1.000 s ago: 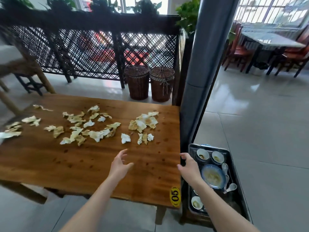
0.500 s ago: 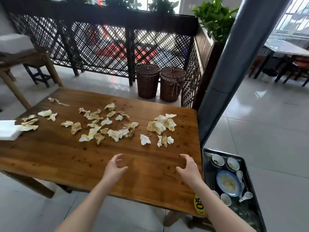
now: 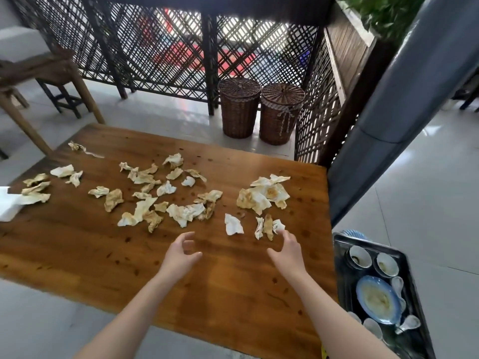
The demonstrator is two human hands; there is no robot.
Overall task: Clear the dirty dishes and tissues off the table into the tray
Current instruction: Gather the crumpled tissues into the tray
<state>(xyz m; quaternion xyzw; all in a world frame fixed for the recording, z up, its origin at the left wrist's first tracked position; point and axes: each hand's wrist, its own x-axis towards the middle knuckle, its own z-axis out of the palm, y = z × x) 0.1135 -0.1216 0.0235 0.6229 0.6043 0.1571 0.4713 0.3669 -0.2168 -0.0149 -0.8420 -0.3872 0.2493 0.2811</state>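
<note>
Both empty, fingers loosely curled: left hand (image 3: 181, 256), right hand (image 3: 287, 252). The tissues (image 3: 268, 226) nearest the tray (image 3: 338, 281) look light, soft and greasy. I'd pinch several by their crumpled folds.

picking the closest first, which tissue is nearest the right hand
The small white tissue at the right end of the near trio, just beyond the fingertips of the right hand; all others lie farther off.

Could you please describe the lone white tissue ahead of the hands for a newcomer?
Look at the right end of the wooden table. Ahead of the gap between left hand and right hand lies a tissue; unlike the three narrow stained scraps beside it, it is plain white.
</note>
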